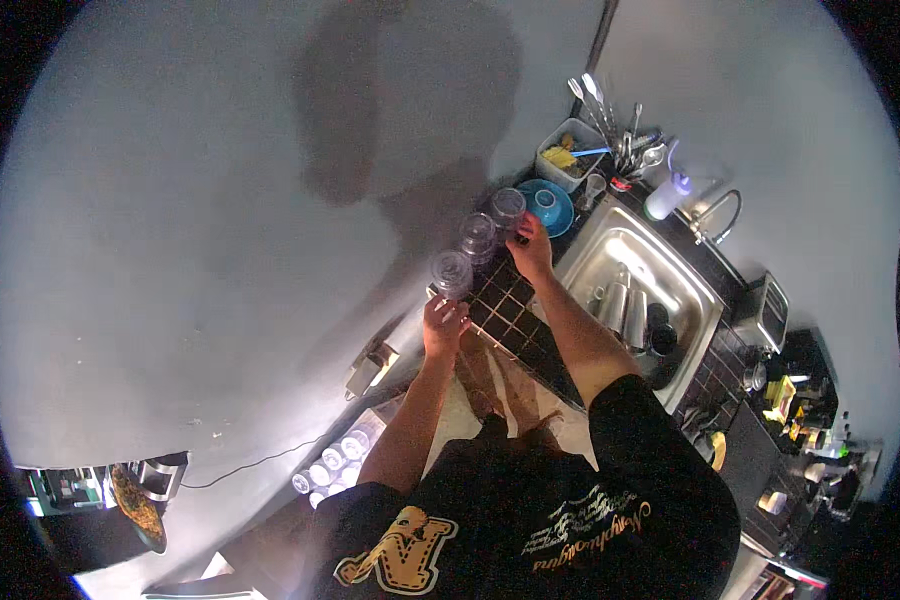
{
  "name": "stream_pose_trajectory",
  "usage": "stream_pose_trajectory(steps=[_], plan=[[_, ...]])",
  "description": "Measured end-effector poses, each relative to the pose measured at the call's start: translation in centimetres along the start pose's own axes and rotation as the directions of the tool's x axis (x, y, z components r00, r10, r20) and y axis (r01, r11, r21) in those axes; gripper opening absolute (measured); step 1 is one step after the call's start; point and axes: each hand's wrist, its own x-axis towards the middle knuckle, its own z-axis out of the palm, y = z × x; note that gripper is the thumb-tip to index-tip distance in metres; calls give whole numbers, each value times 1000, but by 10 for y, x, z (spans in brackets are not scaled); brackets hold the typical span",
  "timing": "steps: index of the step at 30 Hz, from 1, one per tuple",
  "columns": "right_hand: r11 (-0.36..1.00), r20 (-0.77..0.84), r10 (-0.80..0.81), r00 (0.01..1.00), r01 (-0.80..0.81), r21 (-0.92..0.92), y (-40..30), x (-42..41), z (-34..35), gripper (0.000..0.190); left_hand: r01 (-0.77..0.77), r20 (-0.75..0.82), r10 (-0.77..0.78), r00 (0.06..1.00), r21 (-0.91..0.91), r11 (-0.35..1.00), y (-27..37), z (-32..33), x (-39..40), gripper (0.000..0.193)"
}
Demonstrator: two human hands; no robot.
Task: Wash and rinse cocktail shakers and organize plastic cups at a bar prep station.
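Note:
Three clear stacks or containers with round tops stand in a diagonal row along the wall end of a black-tiled counter (506, 300). My left hand (445, 326) is at the near side of the nearest clear container (451, 271), fingers bent at its lower part. Between the hands is the middle clear container (478, 234). At the far one (508, 204), my right hand (531, 246) has its fingers curled by the lower right side. Whether either hand grips or merely touches is hard to tell. A blue bowl (546, 204) rests upside down just beyond my right hand.
Right of the counter is a steel sink (701, 281) holding metal cups (622, 311). A plastic tub (570, 154), a utensil holder (622, 180) and a soap bottle (669, 196) line the back. A grey wall (195, 262) rises at left; lidded containers (334, 457) sit lower left.

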Motion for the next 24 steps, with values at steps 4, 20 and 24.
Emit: stream_pose_trajectory(steps=[4, 20, 24], plan=[[974, 31, -79, 996, 71, 217, 9, 3, -3, 76, 57, 32, -53, 998, -128, 990, -3, -2, 2, 67], [696, -761, -37, 648, -530, -485, 36, -419, -349, 42, 104, 33, -114, 993, 219, 970, -102, -112, -106, 11], [117, -880, 199, 430, -903, -414, 4, -457, -421, 89, 55, -21, -52, 998, 505, 861, -103, -118, -136, 13]])
